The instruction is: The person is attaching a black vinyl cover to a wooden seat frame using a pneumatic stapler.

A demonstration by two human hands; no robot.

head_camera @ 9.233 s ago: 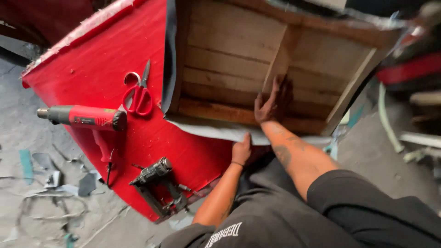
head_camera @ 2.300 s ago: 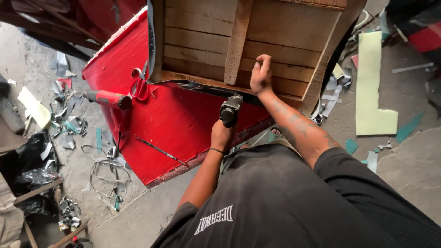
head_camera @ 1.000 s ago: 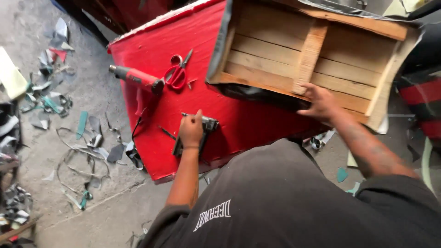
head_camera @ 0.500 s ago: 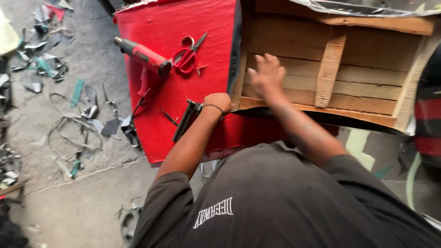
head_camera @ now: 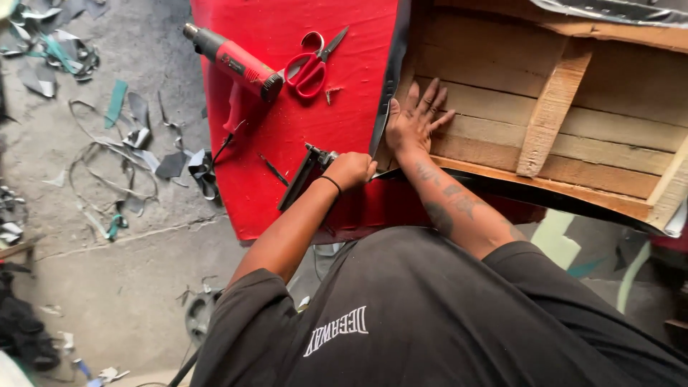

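Black sheet (head_camera: 393, 79) lies tacked along one edge of the wooden frame (head_camera: 552, 115); the other edges look bare. The left hand (head_camera: 349, 170) has its fingers wrapped tight around a staple gun (head_camera: 304, 172), while the right hand (head_camera: 414, 122) presses open and flat, fingers spread, on the wood.

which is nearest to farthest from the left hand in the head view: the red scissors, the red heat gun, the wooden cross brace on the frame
From the left hand, which grips a dark staple gun:
1. Red scissors, up on the red panel, slightly left of the hand.
2. Red heat gun, farther up-left near the panel's edge.
3. Wooden cross brace, off to the right on the frame.

The last two are close; the ranking is tentative.
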